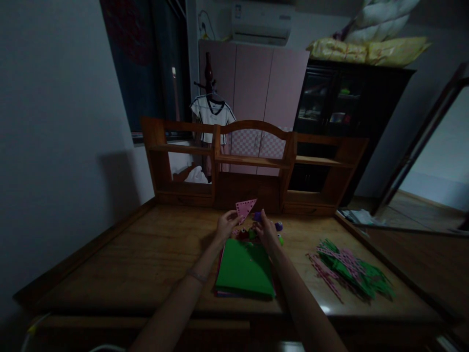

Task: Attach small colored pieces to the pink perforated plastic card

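My left hand (225, 227) pinches a pink triangular foam-like piece (245, 208) with dark holes along its edges, raised above the desk. Just to the right, my right hand (266, 230) has its fingers curled in. A small purple piece (257, 216) shows beside its thumb; whether the fingers grip it is unclear. Around the hands lie small craft pieces with eyes: a red one (242, 233), a purple one (279, 226) and a green one (280, 239). Below the hands rests a stack of coloured sheets with a green sheet (245, 269) on top.
On the right of the wooden desk (154, 259) lies a pile of green cut pieces (373, 278) and pink perforated strips (346, 259). A wooden shelf unit (252, 161) closes off the far edge. A white wall (73, 122) stands at the left. The room is dim.
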### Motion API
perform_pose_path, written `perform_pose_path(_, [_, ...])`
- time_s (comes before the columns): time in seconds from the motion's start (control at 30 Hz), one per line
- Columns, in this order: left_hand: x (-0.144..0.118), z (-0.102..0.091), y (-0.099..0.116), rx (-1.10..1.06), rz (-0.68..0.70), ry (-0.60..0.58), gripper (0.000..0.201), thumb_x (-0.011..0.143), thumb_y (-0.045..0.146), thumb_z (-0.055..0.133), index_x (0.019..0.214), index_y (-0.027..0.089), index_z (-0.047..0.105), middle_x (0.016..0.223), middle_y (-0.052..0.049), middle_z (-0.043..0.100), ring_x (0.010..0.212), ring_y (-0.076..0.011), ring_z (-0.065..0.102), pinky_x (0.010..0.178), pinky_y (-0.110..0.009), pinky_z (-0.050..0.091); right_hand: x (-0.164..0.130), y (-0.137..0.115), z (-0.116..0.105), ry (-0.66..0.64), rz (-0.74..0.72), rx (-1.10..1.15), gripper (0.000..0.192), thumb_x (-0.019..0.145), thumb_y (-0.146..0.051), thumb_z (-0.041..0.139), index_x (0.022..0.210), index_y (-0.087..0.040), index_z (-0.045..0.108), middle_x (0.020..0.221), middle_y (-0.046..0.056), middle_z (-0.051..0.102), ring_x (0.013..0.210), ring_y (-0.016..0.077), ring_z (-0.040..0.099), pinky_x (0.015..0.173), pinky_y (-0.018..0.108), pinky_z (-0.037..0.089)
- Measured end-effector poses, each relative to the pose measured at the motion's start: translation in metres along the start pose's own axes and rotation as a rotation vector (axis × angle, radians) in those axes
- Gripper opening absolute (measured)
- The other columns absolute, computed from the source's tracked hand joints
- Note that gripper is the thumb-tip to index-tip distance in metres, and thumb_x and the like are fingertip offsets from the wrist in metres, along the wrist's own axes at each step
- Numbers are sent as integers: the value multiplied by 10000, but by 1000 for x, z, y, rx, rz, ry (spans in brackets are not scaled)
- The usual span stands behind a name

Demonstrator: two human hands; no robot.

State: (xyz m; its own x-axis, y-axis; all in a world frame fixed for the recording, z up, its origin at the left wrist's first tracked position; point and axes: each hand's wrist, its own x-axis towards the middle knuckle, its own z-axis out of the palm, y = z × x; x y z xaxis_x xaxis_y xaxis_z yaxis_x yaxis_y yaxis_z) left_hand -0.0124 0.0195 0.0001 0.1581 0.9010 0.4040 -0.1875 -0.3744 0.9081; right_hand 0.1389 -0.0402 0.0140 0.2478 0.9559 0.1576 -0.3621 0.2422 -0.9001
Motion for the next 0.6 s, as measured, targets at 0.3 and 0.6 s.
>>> perform_pose_path(0.3, [-7, 0, 9, -19, -21, 26, 398, 679, 488, 650, 840, 129, 586, 790, -46, 625, 643, -146, 611, 571, -257, 510, -5, -2, 2, -43, 16, 22, 438, 685, -575, 664, 842, -168, 633, 827, 60, 599, 651, 141, 546, 572, 247, 459])
perform_pose_path(0.6, [-9, 3, 15, 93, 95, 39, 371, 757, 492, 577, 909, 156, 541, 770, -41, 624, 629, -142, 613, 517, -209, 472, -12, 0, 4, -141, -19, -120, 481, 622, -427, 756, 1015, -174, 640, 965, 62, 630, 832, 172, 599, 756, 276, 477])
